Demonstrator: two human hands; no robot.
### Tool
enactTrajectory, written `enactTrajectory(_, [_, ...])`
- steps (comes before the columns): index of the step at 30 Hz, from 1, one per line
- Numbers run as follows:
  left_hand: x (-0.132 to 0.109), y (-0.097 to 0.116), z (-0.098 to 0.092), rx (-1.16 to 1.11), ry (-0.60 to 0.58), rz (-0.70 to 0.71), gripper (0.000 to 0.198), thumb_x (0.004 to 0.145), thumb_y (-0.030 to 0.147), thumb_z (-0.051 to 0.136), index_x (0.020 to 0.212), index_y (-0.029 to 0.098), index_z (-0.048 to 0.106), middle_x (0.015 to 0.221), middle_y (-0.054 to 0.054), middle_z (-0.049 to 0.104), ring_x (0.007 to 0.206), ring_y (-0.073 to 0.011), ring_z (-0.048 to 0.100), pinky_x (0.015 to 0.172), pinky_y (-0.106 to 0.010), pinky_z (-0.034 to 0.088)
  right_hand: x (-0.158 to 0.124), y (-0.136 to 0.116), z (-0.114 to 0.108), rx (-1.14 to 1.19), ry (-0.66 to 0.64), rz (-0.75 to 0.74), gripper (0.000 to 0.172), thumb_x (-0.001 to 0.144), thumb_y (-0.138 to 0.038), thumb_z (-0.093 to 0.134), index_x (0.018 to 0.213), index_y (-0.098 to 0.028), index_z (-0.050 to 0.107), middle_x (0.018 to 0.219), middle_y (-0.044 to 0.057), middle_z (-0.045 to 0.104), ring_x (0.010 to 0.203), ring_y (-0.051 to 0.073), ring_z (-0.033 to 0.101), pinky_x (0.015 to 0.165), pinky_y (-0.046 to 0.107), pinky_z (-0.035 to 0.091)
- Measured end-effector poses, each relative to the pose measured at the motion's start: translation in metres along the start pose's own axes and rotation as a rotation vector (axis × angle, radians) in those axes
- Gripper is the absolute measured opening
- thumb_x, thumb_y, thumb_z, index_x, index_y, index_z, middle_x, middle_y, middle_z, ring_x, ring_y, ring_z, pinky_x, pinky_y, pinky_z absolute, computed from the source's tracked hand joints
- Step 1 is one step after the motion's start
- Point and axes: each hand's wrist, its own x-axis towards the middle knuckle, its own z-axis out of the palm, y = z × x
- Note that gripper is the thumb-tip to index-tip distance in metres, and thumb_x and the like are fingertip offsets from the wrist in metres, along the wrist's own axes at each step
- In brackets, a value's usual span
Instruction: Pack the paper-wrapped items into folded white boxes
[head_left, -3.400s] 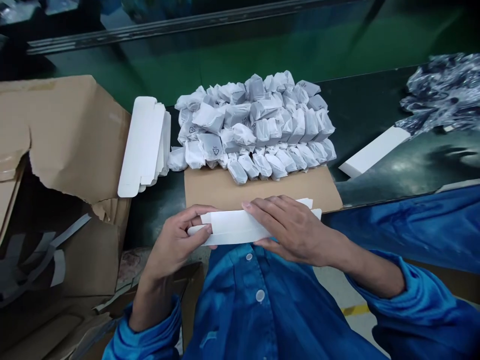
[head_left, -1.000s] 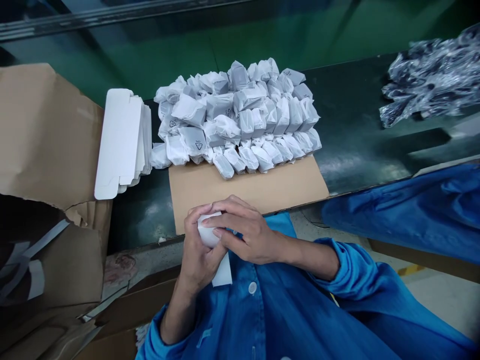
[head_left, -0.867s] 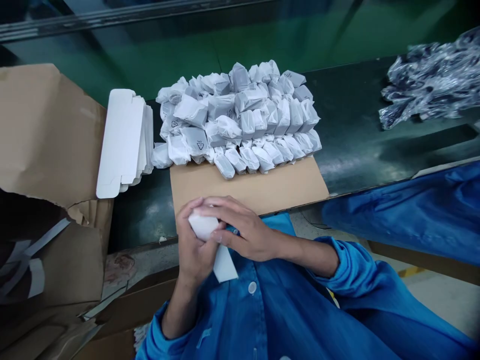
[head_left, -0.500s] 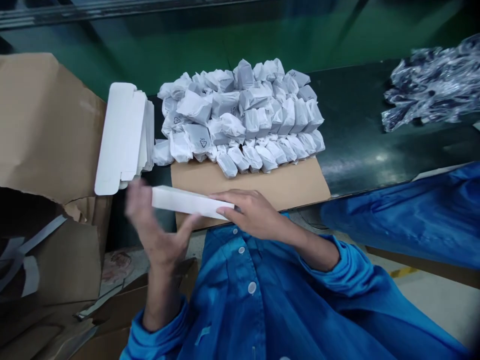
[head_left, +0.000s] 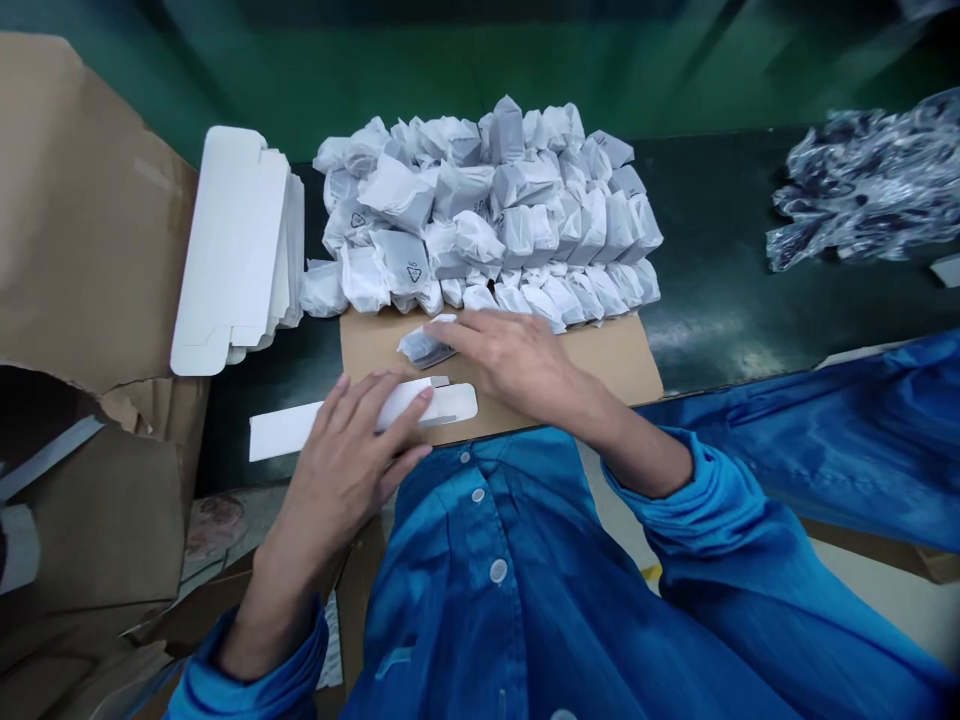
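Note:
A long white carton [head_left: 289,429] lies across the near table edge with its right end flap open. My left hand [head_left: 352,455] rests on top of it, fingers wrapped over its middle. My right hand [head_left: 517,360] is just beyond, its fingertips pinched on a small white plastic-wrapped packet [head_left: 422,346] pulled from the pile. The pile of wrapped packets [head_left: 487,215] sits on the far part of a brown cardboard sheet [head_left: 615,355].
A stack of flat white carton blanks [head_left: 236,250] lies left of the pile. A torn brown cardboard box [head_left: 82,230] fills the left side. Crumpled dark printed plastic bags [head_left: 862,185] lie at the far right on the dark belt. A blue cloth [head_left: 825,440] hangs at the right.
The carton, held up in both hands a moment ago, now lies on the table under my left hand. My right hand has let go of it and taken a packet from the pile.

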Motion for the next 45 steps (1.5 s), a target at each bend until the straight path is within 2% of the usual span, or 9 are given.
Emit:
enactTrajectory(7, [0.007,0.006,0.007,-0.026,-0.054,0.081,0.058,0.085,0.003,0.053,0.129,0.041,0.061,0.145,-0.009,0.054,0.130,-0.0322,0.052,0.097,-0.050,0.045,0.020,0.002,-0.004,-0.128,-0.006,-0.187,0.026,0.101,-0.010,0.037,0.105,-0.013,0.062,0.106,0.013,0.063,0.103,0.026,0.055,0.070,0.034,0.045])
enactTrajectory(11, [0.004,0.006,0.003,-0.087,-0.061,0.098,0.061,0.083,-0.002,0.052,0.123,0.042,0.064,0.144,-0.005,0.055,0.130,-0.0298,0.052,0.098,-0.049,0.041,-0.014,0.010,-0.009,0.154,0.062,-0.062,0.018,0.100,-0.026,0.052,0.111,-0.015,0.061,0.103,0.009,0.067,0.098,0.024,0.059,0.078,0.034,0.046])
enactTrajectory(16, [0.005,0.005,0.003,-0.112,0.008,0.129,0.045,0.085,0.002,0.052,0.109,0.037,0.069,0.132,-0.006,0.060,0.125,-0.0301,0.055,0.095,-0.049,0.039,-0.067,0.019,0.000,0.307,-0.045,0.232,0.027,0.100,-0.031,0.054,0.121,-0.016,0.064,0.109,0.011,0.071,0.096,0.024,0.066,0.080,0.036,0.050])
enactTrajectory(21, [0.007,0.001,0.005,-0.111,0.019,0.137,0.041,0.085,0.004,0.053,0.106,0.035,0.069,0.131,-0.008,0.060,0.122,-0.0323,0.056,0.087,-0.049,0.042,-0.086,0.015,0.025,0.188,0.073,0.152,0.044,0.095,-0.033,0.061,0.132,-0.009,0.057,0.124,0.018,0.065,0.111,0.031,0.060,0.092,0.046,0.052])
enactTrajectory(25, [0.007,0.001,0.004,-0.117,0.026,0.128,0.041,0.084,0.004,0.051,0.104,0.035,0.070,0.129,-0.009,0.061,0.120,-0.0339,0.057,0.084,-0.050,0.041,-0.085,0.012,0.023,0.390,0.198,0.182,0.036,0.092,-0.024,0.064,0.125,-0.012,0.059,0.116,0.015,0.066,0.109,0.028,0.061,0.093,0.044,0.053])
enactTrajectory(30, [0.006,0.004,0.000,-0.147,-0.007,0.132,0.045,0.088,0.003,0.050,0.110,0.037,0.069,0.132,-0.005,0.060,0.124,-0.0303,0.056,0.087,-0.046,0.042,-0.067,0.001,0.022,0.511,0.058,-0.014,0.034,0.094,-0.020,0.059,0.127,-0.010,0.058,0.116,0.014,0.065,0.108,0.026,0.061,0.091,0.041,0.055])
enactTrajectory(35, [0.006,0.003,-0.004,-0.123,-0.005,0.159,0.041,0.089,0.002,0.050,0.110,0.032,0.070,0.132,-0.008,0.057,0.124,-0.0300,0.055,0.089,-0.046,0.042,-0.048,-0.028,0.044,0.483,0.129,0.025,0.037,0.097,-0.014,0.048,0.133,-0.007,0.054,0.118,0.018,0.065,0.109,0.029,0.061,0.095,0.048,0.054])
enactTrajectory(40, [0.002,0.000,0.005,-0.122,0.054,0.167,0.040,0.089,0.002,0.053,0.113,0.031,0.067,0.136,-0.009,0.055,0.126,-0.0276,0.053,0.092,-0.044,0.042,-0.047,-0.058,0.060,1.109,0.224,0.220,0.056,0.095,-0.010,0.042,0.150,-0.018,0.034,0.132,0.013,0.064,0.113,0.018,0.066,0.099,0.039,0.056])
enactTrajectory(45, [0.009,0.018,0.015,-0.079,0.227,0.083,0.029,0.090,0.009,0.058,0.114,0.024,0.063,0.134,-0.015,0.057,0.118,-0.0265,0.058,0.094,-0.043,0.045,-0.034,-0.067,0.060,1.490,0.265,0.385,0.046,0.090,-0.017,0.055,0.136,-0.020,0.053,0.125,0.008,0.069,0.115,0.018,0.068,0.097,0.034,0.058])
